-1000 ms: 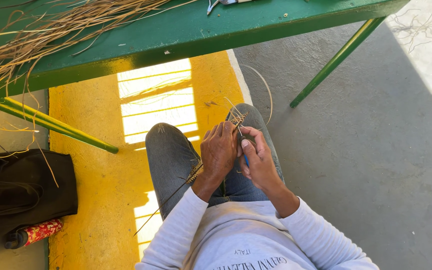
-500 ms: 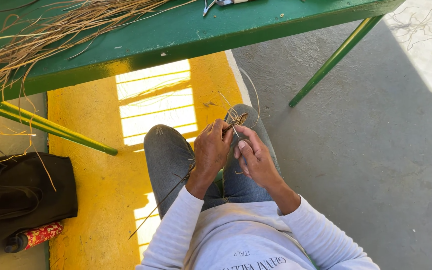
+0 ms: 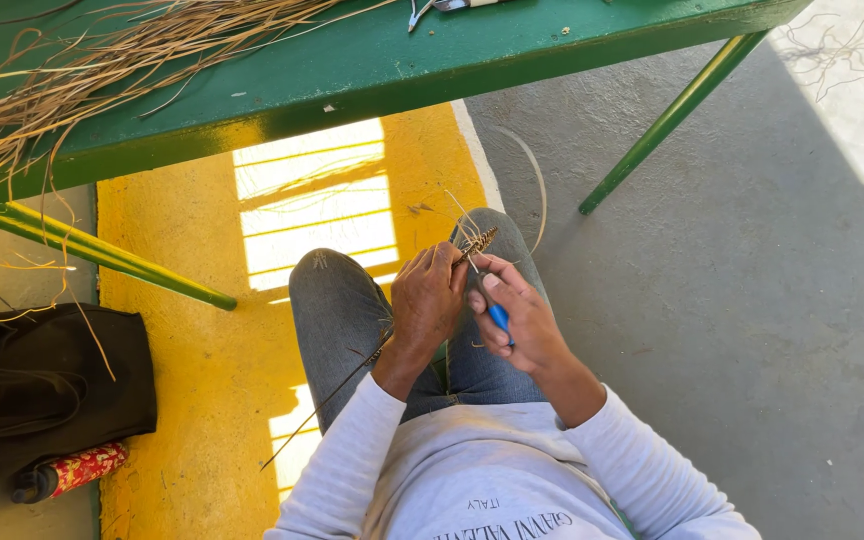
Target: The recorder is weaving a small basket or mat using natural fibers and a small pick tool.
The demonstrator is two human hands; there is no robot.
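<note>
Sitting over two denim knees: one left hand (image 3: pixel 430 300), fingers closed on a small woven straw piece (image 3: pixel 479 242); one right hand (image 3: pixel 514 312), fingers gripping a blue-handled tool (image 3: pixel 494 312) just beside it. Left, on the floor: one black bag (image 3: pixel 42 390), one red patterned cylinder (image 3: pixel 82 468). Beyond: one green surface (image 3: pixel 372 60) bearing one loose bundle of dry straw (image 3: pixel 122 60); yellow and grey floor.

Painted green wooden desk (image 3: pixel 372 60) carries tan dried straw strands (image 3: pixel 122 60); glossy yellow floor strip (image 3: pixel 182 380) beside grey concrete; blue-handled small tool (image 3: pixel 497 318); black cloth bag (image 3: pixel 42 390); red patterned can (image 3: pixel 87 467).
</note>
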